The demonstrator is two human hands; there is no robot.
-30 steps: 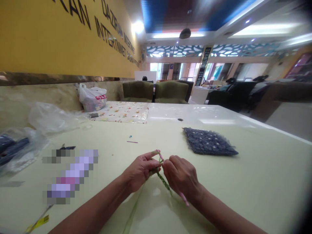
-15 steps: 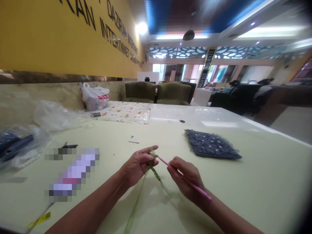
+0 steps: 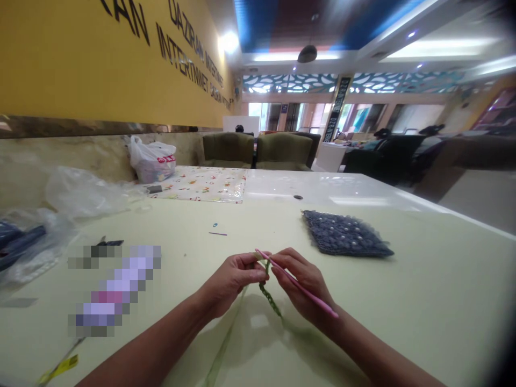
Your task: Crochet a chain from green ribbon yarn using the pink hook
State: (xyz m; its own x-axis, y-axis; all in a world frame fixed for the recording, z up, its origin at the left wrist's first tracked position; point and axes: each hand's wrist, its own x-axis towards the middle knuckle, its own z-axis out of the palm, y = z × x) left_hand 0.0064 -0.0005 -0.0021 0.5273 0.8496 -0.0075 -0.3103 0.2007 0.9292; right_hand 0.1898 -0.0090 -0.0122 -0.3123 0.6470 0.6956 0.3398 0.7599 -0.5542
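Note:
My left hand [image 3: 237,279] pinches a short green crocheted chain [image 3: 269,299] near its top. A thin green ribbon yarn [image 3: 222,349] runs down from this hand toward the table's near edge. In my right hand [image 3: 300,277] is a pink crochet hook [image 3: 310,294], its tip lying by the left fingertips at the top of the chain. The chain's lower end hangs between the hands, trailing a loose green tail. Just where the hook tip meets the yarn is partly hidden by the fingers.
A dark blue crocheted piece with beads [image 3: 346,234] lies at right. Beyond my hands are a thin needle-like stick [image 3: 217,234] and a small blue ring-like item [image 3: 215,225]. Clear plastic bags [image 3: 84,193], a pixelated purple item [image 3: 121,285] and a white carrier bag [image 3: 151,158] stand left.
My hands have come together; the right hand moved left and up, bringing the hook across the top of the chain. The left index finger, stretched out before, is now bent in.

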